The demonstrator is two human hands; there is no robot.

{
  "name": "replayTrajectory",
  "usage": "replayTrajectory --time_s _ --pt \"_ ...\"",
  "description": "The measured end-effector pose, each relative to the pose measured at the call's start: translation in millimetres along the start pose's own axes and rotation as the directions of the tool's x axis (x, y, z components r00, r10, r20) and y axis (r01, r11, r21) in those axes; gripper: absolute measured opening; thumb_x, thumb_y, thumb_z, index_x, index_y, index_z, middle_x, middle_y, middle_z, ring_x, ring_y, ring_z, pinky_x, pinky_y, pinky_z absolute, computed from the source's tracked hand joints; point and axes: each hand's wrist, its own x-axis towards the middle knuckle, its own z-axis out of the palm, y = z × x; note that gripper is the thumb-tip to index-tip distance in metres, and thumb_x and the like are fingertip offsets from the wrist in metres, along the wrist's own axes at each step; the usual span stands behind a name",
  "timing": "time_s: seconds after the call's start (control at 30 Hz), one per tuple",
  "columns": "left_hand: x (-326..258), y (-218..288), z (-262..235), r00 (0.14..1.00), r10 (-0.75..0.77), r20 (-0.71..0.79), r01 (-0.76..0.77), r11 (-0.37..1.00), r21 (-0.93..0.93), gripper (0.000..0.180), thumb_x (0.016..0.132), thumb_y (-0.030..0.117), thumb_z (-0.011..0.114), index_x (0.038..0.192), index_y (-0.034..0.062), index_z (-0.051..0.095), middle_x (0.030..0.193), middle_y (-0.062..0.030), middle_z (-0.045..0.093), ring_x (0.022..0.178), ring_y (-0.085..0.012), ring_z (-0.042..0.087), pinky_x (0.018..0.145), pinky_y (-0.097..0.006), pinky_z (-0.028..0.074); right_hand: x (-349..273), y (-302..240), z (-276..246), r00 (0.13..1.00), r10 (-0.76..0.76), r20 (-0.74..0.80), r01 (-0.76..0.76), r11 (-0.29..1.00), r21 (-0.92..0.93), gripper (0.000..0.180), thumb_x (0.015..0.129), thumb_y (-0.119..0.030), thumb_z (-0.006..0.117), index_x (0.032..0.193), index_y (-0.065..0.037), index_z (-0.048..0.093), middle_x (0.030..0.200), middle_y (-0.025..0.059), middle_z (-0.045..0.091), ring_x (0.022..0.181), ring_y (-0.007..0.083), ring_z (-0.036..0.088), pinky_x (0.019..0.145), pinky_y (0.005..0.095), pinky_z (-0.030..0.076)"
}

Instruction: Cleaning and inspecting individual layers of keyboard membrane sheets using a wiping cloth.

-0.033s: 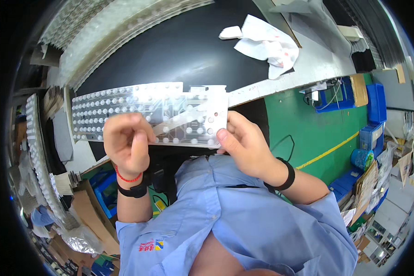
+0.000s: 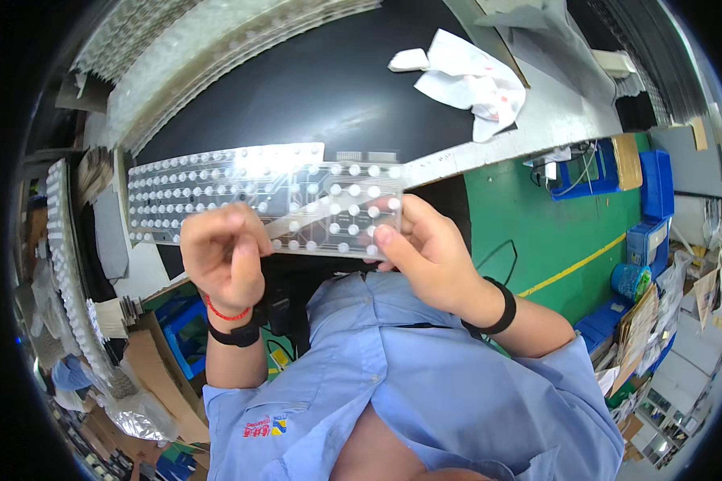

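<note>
A: Here's the clear sheet (image 2: 217, 191), dotted with rows of white domes, stretched left to right across the near side of the black worktop (image 2: 297, 96)!

B: And the right hand (image 2: 429, 250) has it! Thumb on top, fingers tucked beneath, a tight pinch on the sheet's right end.

A: What about the left hand (image 2: 223, 256)?

B: It's in at the sheet's near edge, left of the right hand, fingers curled, thumb and forefinger close together. Whether they actually grip the edge, I can't tell from here; the fingers are a touch blurred.

A: Look through the plastic: the white table edge (image 2: 457, 158) shows as a diagonal band, and the sheet's right end juts out past it on the near side.

B: Farther off on the worktop, toward the right, a crumpled white cloth (image 2: 489, 92) with reddish marks, and a small white piece (image 2: 409, 60) just left of it.

A: Far left, pale bumpy sheets (image 2: 168, 88) stacked in a curving pile!

B: Over on the right, green floor (image 2: 505, 204) crossed by a yellow line (image 2: 573, 268), blue bins (image 2: 656, 183) farther right.

A: And a red cord (image 2: 227, 316) circles the left wrist, just beside a dark band (image 2: 234, 335).
</note>
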Motion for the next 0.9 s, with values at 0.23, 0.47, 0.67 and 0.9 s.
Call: replayTrajectory --time_s 0.23,0.47,0.67,0.9 --pt "-16.4 24.1 -14.3 0.974 0.159 -0.163 -0.138 0.981 0.134 0.022 0.086 -0.003 0.053 0.106 0.005 0.054 0.06 -0.004 0.056 0.046 -0.0147 0.049 0.046 -0.028 0.036 28.2 -38.7 -3.6 0.985 -0.157 -0.072 0.147 0.981 -0.13 0.023 0.099 0.0 0.051 0.122 0.003 0.053 0.105 0.0102 0.068 0.082 0.0103 0.066 0.066 0.0243 0.058" --pt "-38.9 61.9 -75.5 0.905 0.294 -0.307 -0.166 0.909 0.382 0.02 0.09 0.002 0.054 0.109 0.0054 0.051 0.063 -0.0059 0.055 0.049 -0.0144 0.046 0.049 -0.028 0.035 155.8 -173.9 -48.5 0.943 -0.285 0.169 0.311 0.939 -0.15 0.027 0.1 -0.006 0.052 0.126 -0.001 0.059 0.112 0.0113 0.069 0.084 0.013 0.069 0.066 0.0204 0.058" --pt "-88.9 146.3 -192.6 0.557 0.399 -0.728 0.323 0.704 0.633 0.027 0.102 0.017 0.05 0.123 -0.0005 0.052 0.087 -0.0156 0.062 0.078 -0.0195 0.055 0.068 -0.028 0.043 262.7 -212.8 -63.8 0.978 -0.178 0.104 0.204 0.915 -0.348 0.031 0.102 -0.006 0.051 0.132 0.001 0.052 0.111 0.0078 0.066 0.086 0.0108 0.069 0.066 0.0148 0.057" --pt "-189.0 208.3 -340.6 0.224 0.266 -0.938 0.966 0.065 0.25 0.079 0.098 0.05 0.058 0.142 -0.0124 0.041 0.14 -0.0233 0.053 0.127 -0.0296 0.051 0.109 -0.038 0.037 287.1 -206.2 -70.1 0.984 -0.098 0.152 0.159 0.868 -0.471 0.036 0.103 -0.01 0.05 0.138 0.0 0.05 0.114 0.0054 0.066 0.089 0.0095 0.065 0.069 0.0164 0.055"
